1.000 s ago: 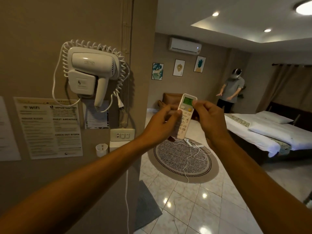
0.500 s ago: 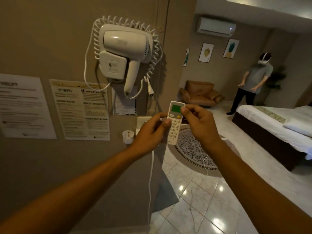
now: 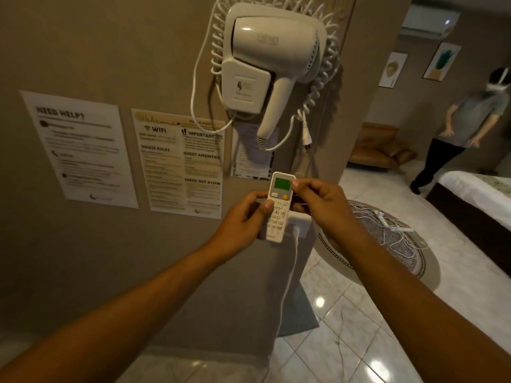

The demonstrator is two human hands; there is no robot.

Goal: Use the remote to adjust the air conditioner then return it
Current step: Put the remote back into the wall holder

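Head view: the remote [image 3: 279, 206] is held upright in both hands, just below the wall-mounted hair dryer [image 3: 272, 59] and in front of a white wall fitting that it mostly hides. The left hand [image 3: 243, 221] wraps the remote's lower left edge, thumb lying on the upper button rows. The right hand [image 3: 322, 207] pinches the top right corner beside the green display, its fingers curled close. So both hands are closed on the remote, neither spread.

The air conditioner [image 3: 430, 22] sits high on the far wall, up and well to the right of the hair dryer, with a small light showing on its front. The remote's tip points up along the near wall, not toward that unit. Notices [image 3: 179, 161] are posted on the wall left of and below the hair dryer.

My reading: the adjusting looks finished or nearly so, since the person faces the wall and not the unit; whether the setting changed cannot be told. What is left is the return. The remote's resting place is probably the fitting behind it, though that is not clear from here.
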